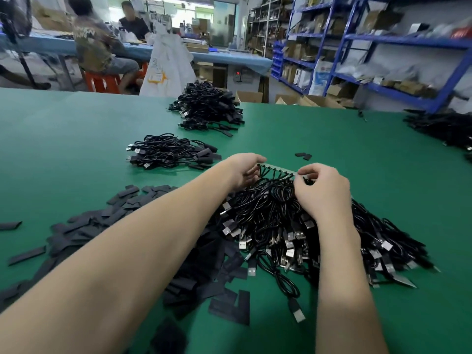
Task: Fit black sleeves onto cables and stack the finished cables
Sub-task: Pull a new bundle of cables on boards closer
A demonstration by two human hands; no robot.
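My left hand point(244, 170): grips the pale strip's point(278, 169) left end.
My right hand point(322, 190): pinches its right end, over the cable pile point(293, 226).

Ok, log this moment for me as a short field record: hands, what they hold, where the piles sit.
left hand: grips the left end of the pale strip
right hand: pinches the strip's right end
strip: holds a row of black cable ends, hanging into the unsleeved cable pile
loose black sleeves: heaped left of that pile
finished cable stack: further back, left
larger cable stack: behind it
surface: green table
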